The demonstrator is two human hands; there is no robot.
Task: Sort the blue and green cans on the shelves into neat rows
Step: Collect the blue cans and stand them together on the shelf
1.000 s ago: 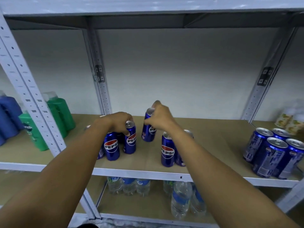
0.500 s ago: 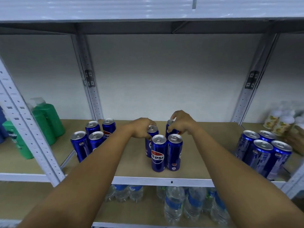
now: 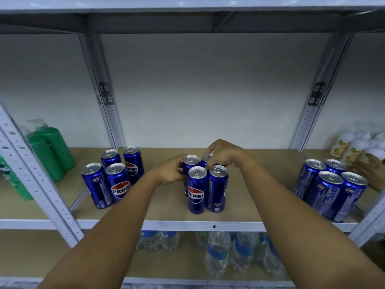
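Note:
Several tall blue Pepsi cans stand in a tight block at the middle of the shelf point(image 3: 166, 211). The front pair point(image 3: 197, 190) faces me. My left hand point(image 3: 171, 172) grips the side of the rear left can point(image 3: 191, 160). My right hand point(image 3: 224, 153) holds the top of the rear right can point(image 3: 207, 158), most of which is hidden. A second cluster of blue cans point(image 3: 113, 178) stands at the left of the shelf, and a third group of blue cans point(image 3: 331, 188) at the right. No green cans are in view.
Green pump bottles point(image 3: 50, 151) stand left of the slanted upright point(image 3: 39, 180). White patterned bottles point(image 3: 354, 147) and another person's hand point(image 3: 373, 174) are at far right. Water bottles point(image 3: 218, 253) fill the lower shelf. The back of the shelf behind the cans is bare.
Both hands carried a can each to the right and set them behind the front pair, forming a block. My view shifted right, so the left cluster is now uncovered.

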